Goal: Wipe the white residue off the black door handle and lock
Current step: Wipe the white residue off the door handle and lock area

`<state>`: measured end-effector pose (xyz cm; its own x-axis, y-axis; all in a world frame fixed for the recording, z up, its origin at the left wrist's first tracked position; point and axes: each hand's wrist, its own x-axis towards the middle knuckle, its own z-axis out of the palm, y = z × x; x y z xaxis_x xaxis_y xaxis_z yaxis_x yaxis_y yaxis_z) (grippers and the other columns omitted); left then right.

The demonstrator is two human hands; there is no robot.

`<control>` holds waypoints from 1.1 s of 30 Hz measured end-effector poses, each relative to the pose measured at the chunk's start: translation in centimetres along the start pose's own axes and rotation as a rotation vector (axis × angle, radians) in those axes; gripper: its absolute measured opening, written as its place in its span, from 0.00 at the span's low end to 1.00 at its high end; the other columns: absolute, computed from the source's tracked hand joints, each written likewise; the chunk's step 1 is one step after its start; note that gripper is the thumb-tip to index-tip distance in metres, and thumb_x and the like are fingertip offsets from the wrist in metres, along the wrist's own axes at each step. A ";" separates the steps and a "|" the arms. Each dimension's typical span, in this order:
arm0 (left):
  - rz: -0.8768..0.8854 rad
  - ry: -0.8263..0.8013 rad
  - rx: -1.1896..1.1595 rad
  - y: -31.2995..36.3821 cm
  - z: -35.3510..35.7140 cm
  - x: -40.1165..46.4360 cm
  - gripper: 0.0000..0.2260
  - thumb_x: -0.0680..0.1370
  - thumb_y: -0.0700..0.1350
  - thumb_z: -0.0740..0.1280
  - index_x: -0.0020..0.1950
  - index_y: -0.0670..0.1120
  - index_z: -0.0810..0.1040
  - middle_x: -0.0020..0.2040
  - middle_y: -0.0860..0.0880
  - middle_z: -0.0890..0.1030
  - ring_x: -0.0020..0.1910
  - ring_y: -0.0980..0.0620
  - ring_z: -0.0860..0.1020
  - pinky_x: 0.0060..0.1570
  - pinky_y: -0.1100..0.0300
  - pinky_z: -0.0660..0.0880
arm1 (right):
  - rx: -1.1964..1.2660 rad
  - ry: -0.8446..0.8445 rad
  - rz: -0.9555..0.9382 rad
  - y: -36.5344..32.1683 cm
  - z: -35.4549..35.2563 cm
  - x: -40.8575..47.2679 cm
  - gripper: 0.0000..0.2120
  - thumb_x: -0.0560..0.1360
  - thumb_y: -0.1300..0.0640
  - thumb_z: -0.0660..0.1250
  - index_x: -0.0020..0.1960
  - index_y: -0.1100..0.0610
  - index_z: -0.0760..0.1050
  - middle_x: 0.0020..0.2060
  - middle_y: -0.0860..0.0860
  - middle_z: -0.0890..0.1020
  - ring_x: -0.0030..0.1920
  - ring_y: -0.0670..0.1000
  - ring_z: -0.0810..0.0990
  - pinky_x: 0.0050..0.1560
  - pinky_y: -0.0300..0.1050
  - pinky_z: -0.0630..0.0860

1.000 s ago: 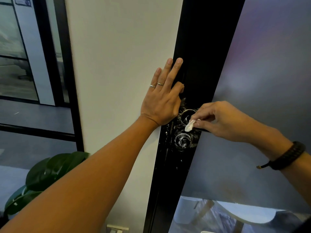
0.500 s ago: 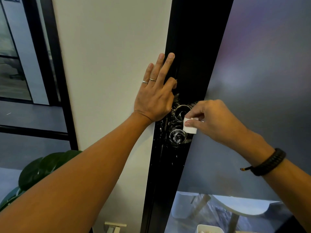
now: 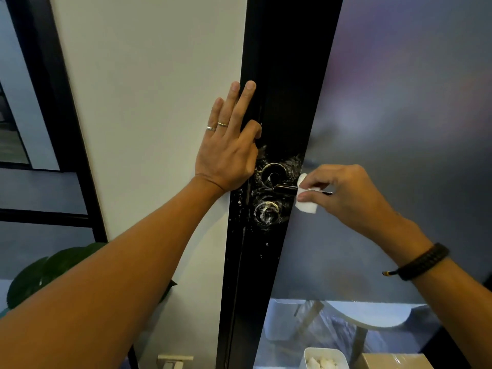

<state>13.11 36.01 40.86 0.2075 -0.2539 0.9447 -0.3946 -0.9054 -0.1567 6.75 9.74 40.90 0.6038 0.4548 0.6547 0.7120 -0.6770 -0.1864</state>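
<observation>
The left hand (image 3: 226, 153) is lying flat with its fingers straight and together, pressing on the white wall (image 3: 149, 102) where it meets the black door frame (image 3: 282, 75); two rings are showing on its fingers. The right hand (image 3: 343, 193) is pinching a white wipe pad (image 3: 306, 202) between thumb and curled fingers, and the pad is touching the outer end of the black door handle (image 3: 285, 188). A braided black wristband (image 3: 423, 262) is sitting on the right wrist. The handle is projecting from a round rosette (image 3: 274, 173) on the frame, and the round lock (image 3: 266, 210) is sitting just below it; white residue is speckling both and the frame around them. To the right, a frosted glass door panel (image 3: 399, 129) is filling the view, with clear glass at its foot. Behind that glass, a white bin (image 3: 323, 358) is holding white pieces, beside a white table (image 3: 372, 314). To the far left, green leaves (image 3: 40, 272) are showing below a black-framed window (image 3: 53, 102). No legible writing is appearing anywhere.
</observation>
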 end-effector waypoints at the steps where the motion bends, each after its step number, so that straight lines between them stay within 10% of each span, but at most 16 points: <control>1: -0.001 -0.004 -0.005 0.1 0.1 0.1 0.06 0.80 0.41 0.65 0.56 0.47 0.80 0.86 0.37 0.58 0.86 0.34 0.54 0.86 0.41 0.48 | -0.010 0.021 0.006 0.5 -0.3 -0.5 0.07 0.72 0.56 0.81 0.48 0.57 0.87 0.44 0.48 0.87 0.43 0.47 0.85 0.48 0.43 0.81; 6: -0.007 0.002 0.000 0.0 0.1 0.0 0.06 0.81 0.42 0.65 0.56 0.47 0.80 0.86 0.37 0.58 0.86 0.34 0.54 0.86 0.42 0.46 | -0.070 0.098 0.049 2.9 -2.2 -3.3 0.08 0.70 0.56 0.81 0.48 0.58 0.87 0.43 0.51 0.87 0.42 0.53 0.85 0.45 0.50 0.82; 20: -0.017 0.014 -0.011 0.1 0.1 0.1 0.06 0.83 0.43 0.65 0.56 0.47 0.81 0.86 0.37 0.59 0.86 0.33 0.54 0.86 0.43 0.46 | 0.113 0.624 0.379 -0.2 3.5 -7.3 0.13 0.77 0.57 0.75 0.60 0.60 0.84 0.54 0.49 0.83 0.53 0.49 0.84 0.54 0.30 0.79; 27: -0.013 0.014 -0.009 0.0 0.0 0.1 0.06 0.82 0.43 0.64 0.55 0.47 0.80 0.86 0.37 0.59 0.86 0.33 0.55 0.86 0.42 0.46 | 0.247 0.771 0.439 -1.6 7.9 -8.4 0.28 0.73 0.68 0.77 0.72 0.61 0.76 0.66 0.51 0.80 0.68 0.46 0.79 0.65 0.45 0.80; 33: -0.001 0.012 -0.027 -0.1 0.0 0.1 0.06 0.83 0.43 0.64 0.55 0.47 0.80 0.86 0.37 0.59 0.86 0.33 0.55 0.86 0.40 0.49 | 0.509 1.117 0.665 -4.0 9.7 -5.9 0.21 0.76 0.65 0.76 0.67 0.56 0.81 0.59 0.51 0.86 0.60 0.46 0.85 0.61 0.47 0.83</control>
<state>13.14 36.04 40.98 0.1977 -0.2487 0.9482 -0.4186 -0.8961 -0.1477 3.83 15.33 30.68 0.4460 -0.7247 0.5253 0.6040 -0.1895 -0.7741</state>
